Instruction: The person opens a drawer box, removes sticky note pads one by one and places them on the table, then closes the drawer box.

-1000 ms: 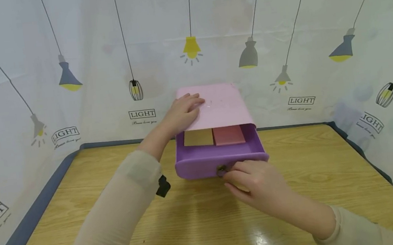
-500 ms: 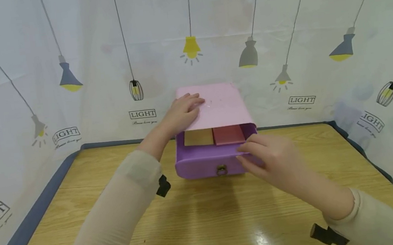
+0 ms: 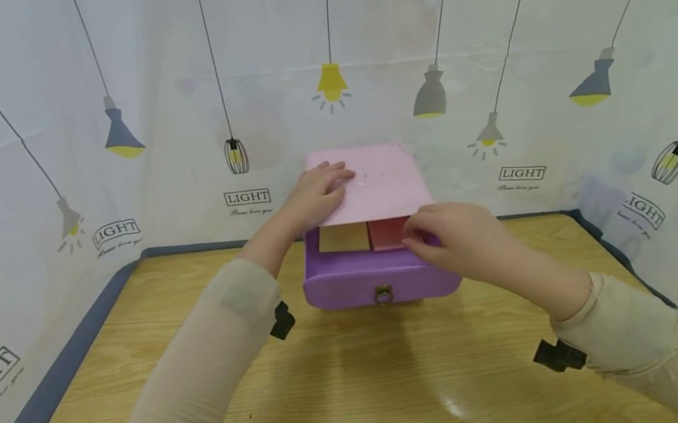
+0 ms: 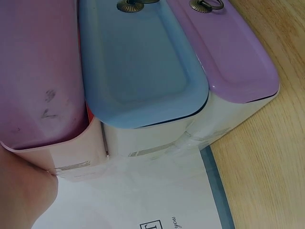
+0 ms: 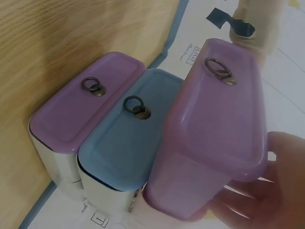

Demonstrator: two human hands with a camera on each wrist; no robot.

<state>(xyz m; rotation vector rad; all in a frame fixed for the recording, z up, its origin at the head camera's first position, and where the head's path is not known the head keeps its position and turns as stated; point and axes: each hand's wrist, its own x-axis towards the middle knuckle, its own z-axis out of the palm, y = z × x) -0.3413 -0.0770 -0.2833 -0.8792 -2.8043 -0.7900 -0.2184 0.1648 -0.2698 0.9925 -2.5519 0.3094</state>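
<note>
Behind everything hangs a big pale sheet (image 3: pixel 270 52) with pictures of hanging lamps and the word LIGHT on it. Next comes the wooden table (image 3: pixel 334 393), which is light brown and a bit shiny. A little chest (image 3: pixel 384 164) with a pink top stands at the far side of the table, in the middle, near the sheet. Two cream sleeves (image 3: pixel 206 366) reach toward it, one from each side. The chest has three drawers. The top purple drawer (image 3: pixel 348 288) sticks out, the blue drawer (image 4: pixel 143 62) under it is closed, and so is the bottom purple drawer (image 4: pixel 233 57). The person's two hands are apart. The left hand (image 3: pixel 318 193) rests on the pink top with its fingers spread and holds nothing. The right hand (image 3: pixel 464 235) is at the right side of the top drawer, with its fingers bent and their tips by the red pad (image 3: pixel 387 234). I cannot tell if they pinch it. This flat pad lies inside the drawer, at the back, just beside a flat yellow pad (image 3: pixel 343 237). A black clip (image 3: pixel 559 355) sits by each wrist. Last and smallest, a dark metal ring (image 3: pixel 383 295) hangs on the drawer's front.
</note>
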